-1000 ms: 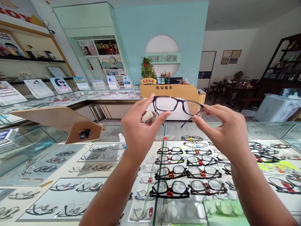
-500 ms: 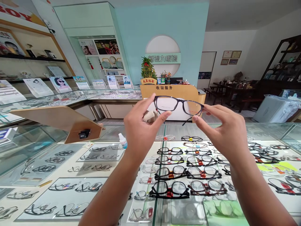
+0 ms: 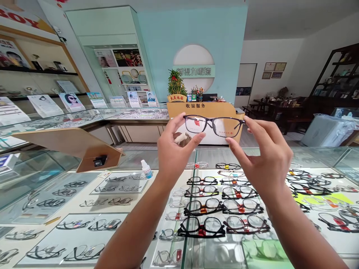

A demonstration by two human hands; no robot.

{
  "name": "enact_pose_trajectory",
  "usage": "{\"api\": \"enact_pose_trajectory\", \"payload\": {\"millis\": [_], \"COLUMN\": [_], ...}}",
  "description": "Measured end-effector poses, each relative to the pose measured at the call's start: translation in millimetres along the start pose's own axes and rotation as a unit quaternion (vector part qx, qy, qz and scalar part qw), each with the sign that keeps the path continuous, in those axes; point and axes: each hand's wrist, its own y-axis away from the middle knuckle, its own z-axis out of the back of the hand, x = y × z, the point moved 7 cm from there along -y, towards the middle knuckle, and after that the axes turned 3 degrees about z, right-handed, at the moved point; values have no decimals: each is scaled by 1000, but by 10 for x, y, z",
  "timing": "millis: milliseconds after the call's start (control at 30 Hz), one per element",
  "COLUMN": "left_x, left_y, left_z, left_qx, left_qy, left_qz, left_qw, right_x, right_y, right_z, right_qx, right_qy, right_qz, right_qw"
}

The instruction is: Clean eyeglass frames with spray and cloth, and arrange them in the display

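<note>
A pair of dark-rimmed glasses (image 3: pixel 209 120) is held up above the glass counter, lenses facing me, with small print on the right lens. My left hand (image 3: pixel 177 145) pinches the left end of the frame between thumb and fingers. A crumpled pale cloth (image 3: pixel 182 139) is tucked inside the same hand. At the other end, my right hand (image 3: pixel 265 149) grips the frame near the hinge, thumb at the lower rim. Rows of black-framed glasses (image 3: pixel 201 226) with red tags sit below the hands.
A small spray bottle (image 3: pixel 146 169) stands on the counter left of my left forearm. Further left is a tilted wooden board (image 3: pixel 64 144). Beyond the counter stands a wooden cashier desk (image 3: pixel 202 109) with a plant (image 3: pixel 176 83). More glasses lie on trays at both sides.
The held glasses have turned to face me more squarely, and the temples that hung below now sit behind the lenses. My left hand has shifted slightly right.
</note>
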Motion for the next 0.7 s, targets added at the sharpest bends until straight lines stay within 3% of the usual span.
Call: {"api": "enact_pose_trajectory", "payload": {"millis": [433, 700], "left_x": [5, -123], "left_y": [34, 109], "left_z": [-47, 46], "left_qx": [5, -74], "left_qy": [41, -59], "left_qz": [-7, -135], "left_qw": [999, 986], "right_x": [17, -177], "right_y": [52, 22], "right_z": [-17, -120], "right_qx": [-71, -41], "right_qy": [-66, -229], "right_qz": [37, -65], "right_qw": [995, 970]}}
